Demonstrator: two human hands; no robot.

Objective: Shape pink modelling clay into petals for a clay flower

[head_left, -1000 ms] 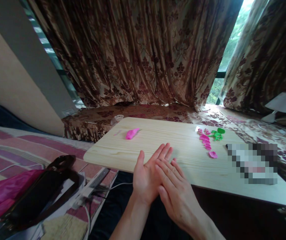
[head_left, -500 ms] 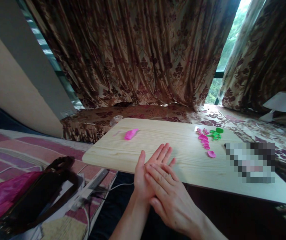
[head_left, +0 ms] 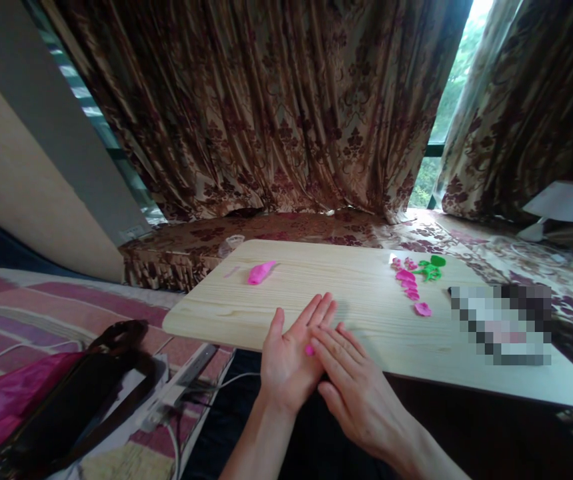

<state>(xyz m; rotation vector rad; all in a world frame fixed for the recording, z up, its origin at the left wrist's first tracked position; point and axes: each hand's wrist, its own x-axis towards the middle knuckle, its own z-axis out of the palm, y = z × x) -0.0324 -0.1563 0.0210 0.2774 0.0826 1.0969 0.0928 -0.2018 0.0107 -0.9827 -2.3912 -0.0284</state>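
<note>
My left hand point(head_left: 289, 373) lies palm-up, thumb spread; its palm carries a pink piece point(head_left: 309, 350), just left of my flat right hand's point(head_left: 359, 387) nearly closed-up fingers. Beyond, left on the worktop point(head_left: 206, 307), a pink lump point(head_left: 261, 273) tapers far-right.

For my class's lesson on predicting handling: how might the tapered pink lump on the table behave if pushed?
The tapered pink lump might swivel, being thicker at one end. Its clay-like look suggests it would dent under pressure.

Bright pink lump point(head_left: 261, 273), pale wood-grain table point(head_left: 316, 267), brown curtain point(head_left: 286, 120) with dark floral pattern
</note>
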